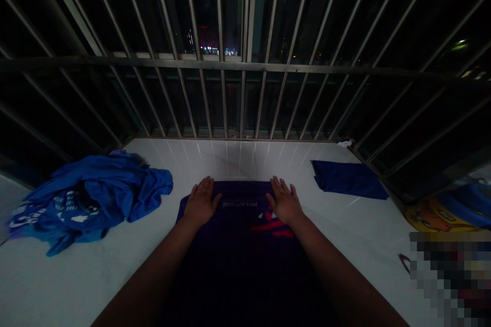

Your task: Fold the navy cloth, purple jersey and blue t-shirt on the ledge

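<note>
A dark blue printed garment (238, 245) lies spread out in front of me, with small pale lettering and red marks near its far edge. My left hand (201, 202) rests flat on its far left corner, fingers stretched out. On the far right corner lies my right hand (283, 202), also flat with fingers extended. The near part of the garment fades into shadow between my forearms. To the left is a crumpled heap of bright blue clothing (126, 184) with white print. A folded dark blue cloth (349, 179) lies to the right.
Metal bars (241, 66) stand along the far side, with dark window glass behind them. The pale tiled surface (238, 158) runs up to their base. At right are a yellow patterned item (433, 217), a blue item (468, 202) and a small white scrap (344, 143).
</note>
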`<state>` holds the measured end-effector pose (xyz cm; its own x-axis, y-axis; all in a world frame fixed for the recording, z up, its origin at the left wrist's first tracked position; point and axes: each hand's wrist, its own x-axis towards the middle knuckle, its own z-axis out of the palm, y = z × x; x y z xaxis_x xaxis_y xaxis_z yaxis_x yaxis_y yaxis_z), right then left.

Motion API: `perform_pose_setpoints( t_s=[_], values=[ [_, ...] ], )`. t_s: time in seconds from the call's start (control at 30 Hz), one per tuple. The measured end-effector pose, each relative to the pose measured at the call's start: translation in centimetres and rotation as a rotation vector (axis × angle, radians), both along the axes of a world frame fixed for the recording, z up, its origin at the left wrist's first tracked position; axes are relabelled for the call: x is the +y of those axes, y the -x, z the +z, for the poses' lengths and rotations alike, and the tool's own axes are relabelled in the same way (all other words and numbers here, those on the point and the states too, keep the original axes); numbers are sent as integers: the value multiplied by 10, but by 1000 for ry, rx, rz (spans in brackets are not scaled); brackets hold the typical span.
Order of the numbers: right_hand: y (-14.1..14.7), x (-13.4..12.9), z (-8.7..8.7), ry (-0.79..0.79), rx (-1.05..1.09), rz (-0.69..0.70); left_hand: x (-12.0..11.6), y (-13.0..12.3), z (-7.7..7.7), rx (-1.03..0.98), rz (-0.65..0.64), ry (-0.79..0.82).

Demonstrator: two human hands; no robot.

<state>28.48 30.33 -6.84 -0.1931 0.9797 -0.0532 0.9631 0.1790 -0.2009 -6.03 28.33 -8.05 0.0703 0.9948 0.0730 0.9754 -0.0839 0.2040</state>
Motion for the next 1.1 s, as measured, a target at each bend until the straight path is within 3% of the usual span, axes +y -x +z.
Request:
perform_pose_setpoints(
  t_s=[0.1,0.2,0.43,0.53,0.67,0.8,0.93,1.0,1.1],
  values=[
    [-30,11,-1,5,-47,-65,5,21,0,14,6,10],
    [-44,23,8,-49,-23,-42,27,42,17,-29,-58,57],
    [-33,59,37,0,34,140,86,67,63,-72,-188,260],
    [-30,70,44,19,38,121,96,68,72,-83,-179,285],
    [-33,73,59,-26,94,103,96,68,85,-121,-120,200],
    [-46,58,78,-168,232,97,73,69,100,-169,-103,49],
    [-61,12,87,-304,347,128,16,69,104,-292,-172,-115],
    [-67,-21,80,-323,353,153,-21,70,95,-344,-201,-155],
    [-71,-78,54,-308,313,185,-77,71,67,-339,-198,-156]
  ],
)
